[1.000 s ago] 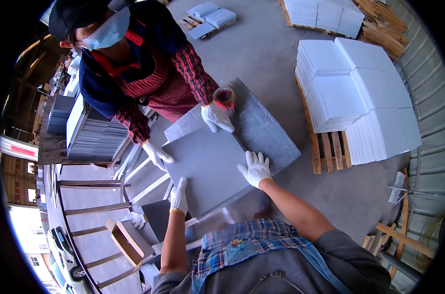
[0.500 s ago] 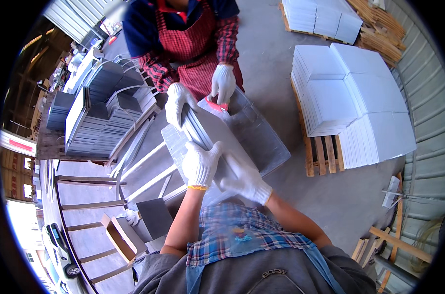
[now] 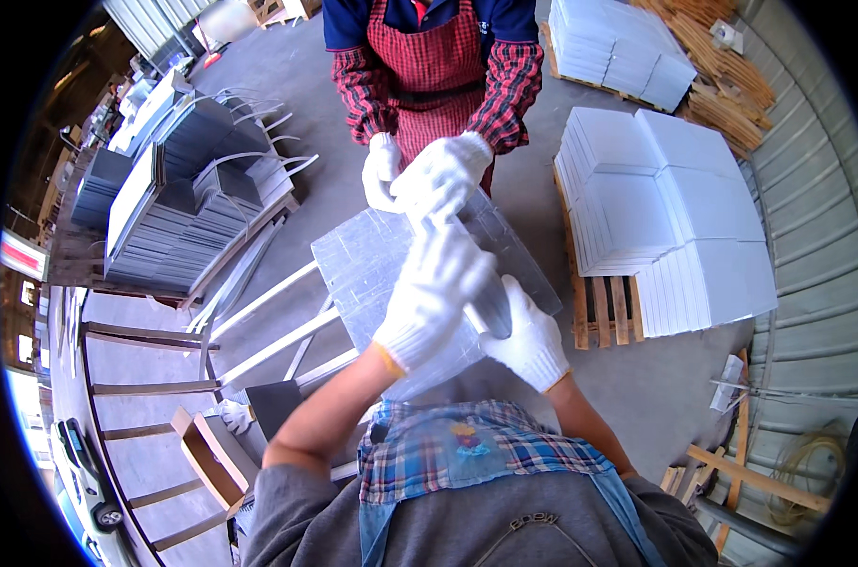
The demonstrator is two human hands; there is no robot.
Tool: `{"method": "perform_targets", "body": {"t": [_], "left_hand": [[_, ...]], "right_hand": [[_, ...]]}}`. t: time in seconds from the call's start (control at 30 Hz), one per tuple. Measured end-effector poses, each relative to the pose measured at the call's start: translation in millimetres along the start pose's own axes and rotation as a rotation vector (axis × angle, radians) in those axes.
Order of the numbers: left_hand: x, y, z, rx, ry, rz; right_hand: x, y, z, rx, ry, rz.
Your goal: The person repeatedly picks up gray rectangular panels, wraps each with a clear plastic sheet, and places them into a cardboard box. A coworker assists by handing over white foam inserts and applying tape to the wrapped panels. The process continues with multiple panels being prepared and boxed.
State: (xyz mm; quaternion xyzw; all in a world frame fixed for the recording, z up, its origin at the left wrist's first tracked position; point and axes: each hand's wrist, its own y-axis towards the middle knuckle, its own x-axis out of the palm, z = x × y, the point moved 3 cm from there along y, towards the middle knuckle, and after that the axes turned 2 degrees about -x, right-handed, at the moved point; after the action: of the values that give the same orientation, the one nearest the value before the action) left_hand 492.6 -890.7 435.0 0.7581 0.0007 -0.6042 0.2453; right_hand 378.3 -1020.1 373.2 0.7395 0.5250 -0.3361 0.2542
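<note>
Now both hands (image 3: 476,307) clamped higher on the upended grey sheet (image 3: 485,307), co-worker's gloves (image 3: 429,175) closer.

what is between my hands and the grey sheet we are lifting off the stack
Nothing visible. The left hand and right hand already grip the near end of the grey sheet, raised on edge above the wrapped stack. The co-worker's gloved hands hold its far end.

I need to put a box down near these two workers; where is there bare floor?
Bare concrete floor runs between the co-worker and the pallet of white sheets. The grey stacks and rails on the left are crowded.
</note>
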Motion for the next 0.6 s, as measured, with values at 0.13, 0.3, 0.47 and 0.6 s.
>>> {"method": "perform_targets", "body": {"t": [0.13, 0.3, 0.47, 0.6], "left_hand": [[50.2, 29.1, 2.7, 0.280, -0.226, -0.110], [65.9, 48.5, -1.8, 0.409, -0.395, -0.178], [70.8, 50.7, -0.9, 0.398, -0.395, -0.213], [68.3, 50.3, 0.7, 0.418, -0.406, -0.192]], "right_hand": [[-11.1, 3.3, 4.8, 0.046, 0.195, -0.036], [23.5, -12.2, 71.7, 0.151, 1.056, 0.232], [105.8, -6.6, 140.9, 0.660, 1.569, 0.752], [123.6, 18.8, 115.1, 0.721, 1.767, 0.870]]}}
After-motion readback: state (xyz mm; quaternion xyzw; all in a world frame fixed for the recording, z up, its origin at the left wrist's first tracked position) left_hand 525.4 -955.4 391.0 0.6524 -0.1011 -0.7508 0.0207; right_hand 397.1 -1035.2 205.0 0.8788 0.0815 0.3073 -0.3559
